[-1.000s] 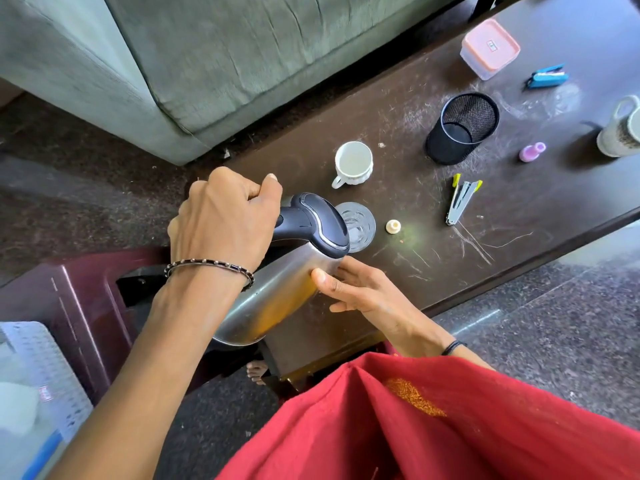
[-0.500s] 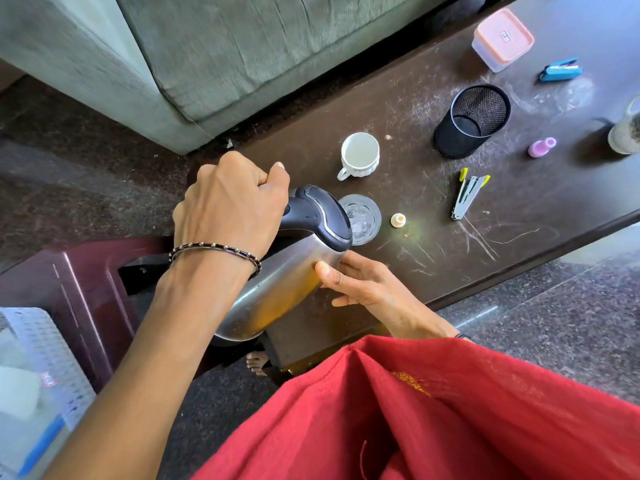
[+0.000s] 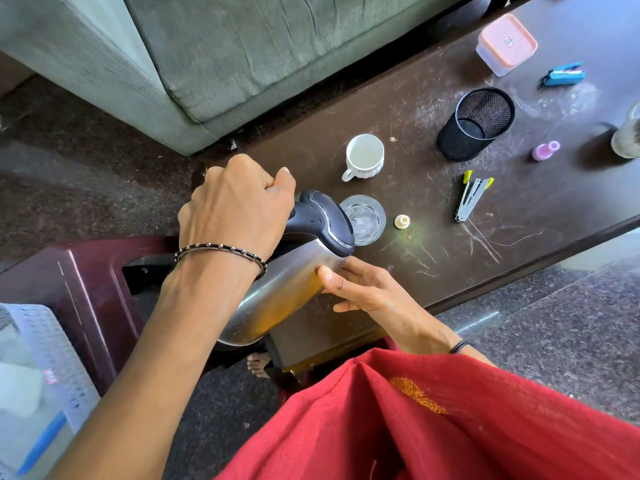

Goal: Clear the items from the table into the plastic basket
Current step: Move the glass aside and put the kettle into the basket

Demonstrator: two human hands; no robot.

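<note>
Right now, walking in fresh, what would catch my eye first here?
The steel kettle, tilted at mid-frame: the left hand grips its black handle, the right hand steadies its side. Beyond it, a white cup and a black mesh pot stand on the scratched dark table. The white plastic basket sits at lower left.

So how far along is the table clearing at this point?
Early. The plastic basket already holds something blurred. In hand: the steel kettle, left hand gripping its handle, right hand steadying its side. Left on the table: white cup, glass, small cap, yellow-tipped tool, mesh pen holder, pink bottle, blue stapler, pink-lidded container, a mug.
</note>
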